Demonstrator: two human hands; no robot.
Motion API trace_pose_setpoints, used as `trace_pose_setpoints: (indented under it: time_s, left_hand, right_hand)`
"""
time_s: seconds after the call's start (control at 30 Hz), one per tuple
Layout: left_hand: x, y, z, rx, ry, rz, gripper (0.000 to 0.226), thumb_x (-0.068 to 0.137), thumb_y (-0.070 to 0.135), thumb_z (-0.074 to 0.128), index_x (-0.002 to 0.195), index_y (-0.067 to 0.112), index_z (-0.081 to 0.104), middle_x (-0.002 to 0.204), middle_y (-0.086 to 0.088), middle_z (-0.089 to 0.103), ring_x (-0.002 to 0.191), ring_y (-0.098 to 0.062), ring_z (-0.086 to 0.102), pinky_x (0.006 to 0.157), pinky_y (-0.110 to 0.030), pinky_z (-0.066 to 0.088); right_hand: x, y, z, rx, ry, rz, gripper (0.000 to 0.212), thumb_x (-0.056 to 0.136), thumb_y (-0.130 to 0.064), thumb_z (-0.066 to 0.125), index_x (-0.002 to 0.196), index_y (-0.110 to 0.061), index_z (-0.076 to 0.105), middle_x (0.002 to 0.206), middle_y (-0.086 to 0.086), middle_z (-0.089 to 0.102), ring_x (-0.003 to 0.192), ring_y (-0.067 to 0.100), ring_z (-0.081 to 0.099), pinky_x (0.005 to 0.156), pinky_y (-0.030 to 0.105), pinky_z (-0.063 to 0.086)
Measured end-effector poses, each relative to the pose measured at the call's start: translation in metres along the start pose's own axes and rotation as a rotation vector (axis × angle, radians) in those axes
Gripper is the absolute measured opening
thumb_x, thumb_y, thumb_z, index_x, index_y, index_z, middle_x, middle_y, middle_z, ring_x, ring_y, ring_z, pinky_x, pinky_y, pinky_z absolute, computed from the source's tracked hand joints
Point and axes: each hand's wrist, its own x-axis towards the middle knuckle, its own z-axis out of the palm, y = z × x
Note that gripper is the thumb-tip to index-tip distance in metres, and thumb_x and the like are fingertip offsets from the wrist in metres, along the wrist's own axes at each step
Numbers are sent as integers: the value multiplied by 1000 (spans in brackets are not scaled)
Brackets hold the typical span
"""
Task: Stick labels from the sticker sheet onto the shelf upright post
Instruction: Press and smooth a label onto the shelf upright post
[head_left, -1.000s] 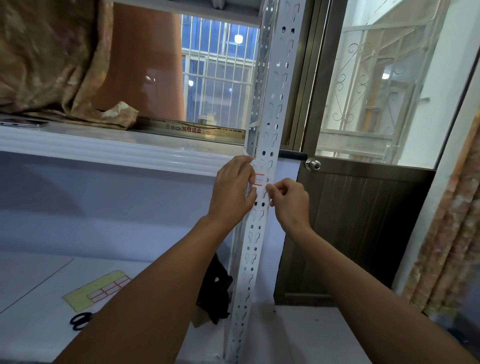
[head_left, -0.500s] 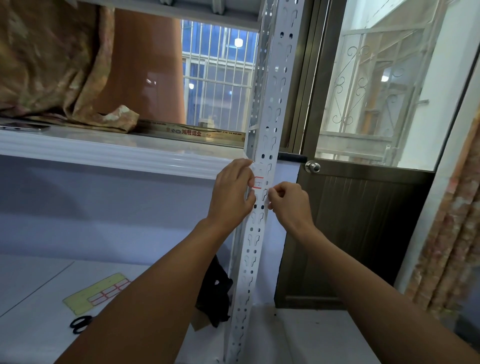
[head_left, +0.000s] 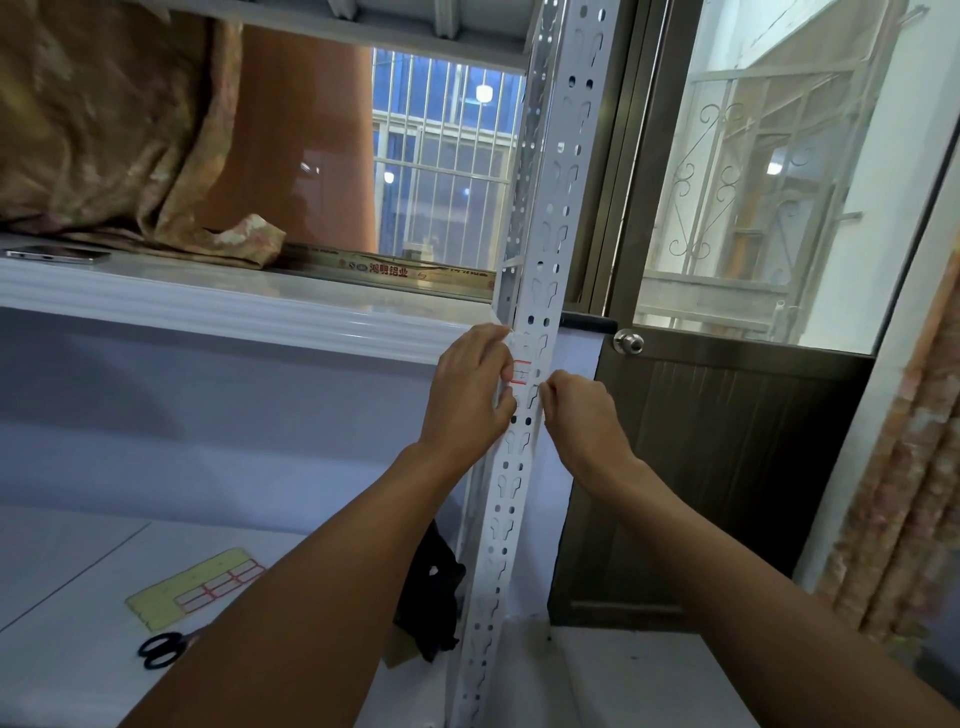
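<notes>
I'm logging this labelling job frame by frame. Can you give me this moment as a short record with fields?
post: white perforated shelf upright post, standing in front of the door
label: red-bordered label on the post
left hand: left hand holds the post at the label's left edge
right hand: right hand pinches at the label's right edge
sticker sheet: yellow sticker sheet flat on the lower shelf
scissors: black scissors near the sheet

Left end of the red-bordered label (head_left: 522, 372) behind the left hand (head_left: 470, 395); its writing too small.
</notes>
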Motion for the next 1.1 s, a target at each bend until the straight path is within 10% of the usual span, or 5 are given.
trace_pose_setpoints:
  time_s: [1.1]
  left_hand:
    - [4, -4, -2, 11, -33, 19, 28, 78, 9, 74, 90, 21, 51, 141, -1, 52, 135, -22, 47, 109, -40, 41]
  right_hand:
    - [14, 0, -26, 229, -153, 120, 25, 100, -9, 51, 81, -1, 65, 77, 6, 68, 66, 13, 69, 62, 22, 58]
